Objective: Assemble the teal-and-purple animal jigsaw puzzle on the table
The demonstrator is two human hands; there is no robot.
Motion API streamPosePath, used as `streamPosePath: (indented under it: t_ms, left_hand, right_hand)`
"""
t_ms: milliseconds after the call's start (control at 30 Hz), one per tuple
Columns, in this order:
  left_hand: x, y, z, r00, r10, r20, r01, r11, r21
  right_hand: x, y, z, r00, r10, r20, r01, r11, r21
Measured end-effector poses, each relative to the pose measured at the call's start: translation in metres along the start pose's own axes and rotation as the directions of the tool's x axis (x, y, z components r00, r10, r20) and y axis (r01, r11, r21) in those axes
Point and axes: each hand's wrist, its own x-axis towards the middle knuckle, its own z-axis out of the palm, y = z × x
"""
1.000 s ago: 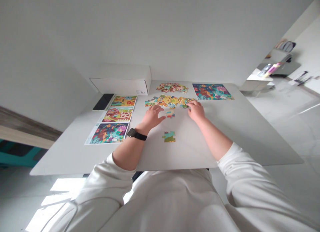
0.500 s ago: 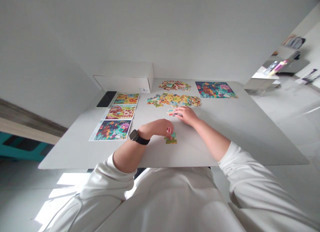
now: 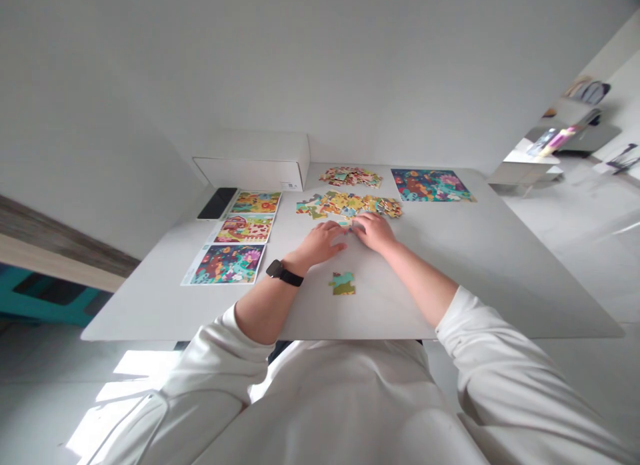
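Between my two hands, in front of the larger pile, lie a few small jigsaw pieces [image 3: 345,223], partly covered by fingers. My left hand [image 3: 323,243], with a black watch on the wrist, reaches in from the left; its fingers are stretched out at the edge of these pieces and its thumb is apart. From the right, my right hand [image 3: 373,231] has its fingertips closed on the pieces' right side. Closer to me, a joined green and teal puzzle section [image 3: 343,283] lies flat on the table, touched by neither hand.
A yellowish pile of puzzle pieces [image 3: 345,202] lies just beyond my hands, with a reddish pile [image 3: 350,177] behind it. At left are a picture sheet [image 3: 240,229], a dark phone [image 3: 217,203] and a white box [image 3: 250,170]. A colourful picture [image 3: 433,185] lies back right.
My left hand has left the green and teal section and moved forward to the small pieces beside my right hand, its fingers now extended. My right hand has barely moved.
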Motion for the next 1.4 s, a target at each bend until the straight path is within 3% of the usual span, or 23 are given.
streamPosePath:
  t_ms: [133,467,600,700,867,1133,1300,1400]
  left_hand:
    - [0.002,-0.013,0.011,0.995,-0.093,0.048,0.088,0.992,0.088]
    - [0.001,-0.014,0.015,0.993,-0.099,0.065,0.091,0.988,0.122]
    - [0.001,-0.013,0.015,0.993,-0.101,0.063,0.093,0.988,0.122]
    - [0.001,-0.012,0.015,0.993,-0.114,0.043,0.109,0.989,0.100]
    - [0.000,-0.009,0.016,0.992,-0.123,0.015,0.122,0.990,0.071]
    - [-0.001,-0.007,0.015,0.991,-0.130,-0.012,0.131,0.991,0.022]
    - [0.001,-0.007,0.012,0.975,-0.127,-0.182,0.116,0.991,-0.070]
    - [0.003,-0.006,0.010,0.951,-0.175,-0.254,0.153,0.983,-0.106]
  right_hand:
    - [-0.002,0.000,0.001,0.997,0.056,0.051,-0.052,0.996,-0.076]
    - [0.000,-0.004,0.002,0.991,0.100,0.091,-0.086,0.986,-0.145]
    - [0.002,0.000,0.001,0.995,0.087,0.055,-0.081,0.991,-0.107]
    - [0.011,0.013,-0.006,0.997,0.074,-0.037,-0.076,0.996,-0.053]
    - [0.042,0.042,-0.019,0.975,0.199,-0.102,-0.207,0.975,-0.079]
    - [0.101,0.055,-0.016,0.979,0.183,0.092,-0.169,0.976,-0.141]
    - [0.119,0.054,-0.015,0.939,0.232,0.253,-0.195,0.967,-0.163]
    - [0.123,0.057,-0.015,0.929,0.231,0.289,-0.181,0.965,-0.190]
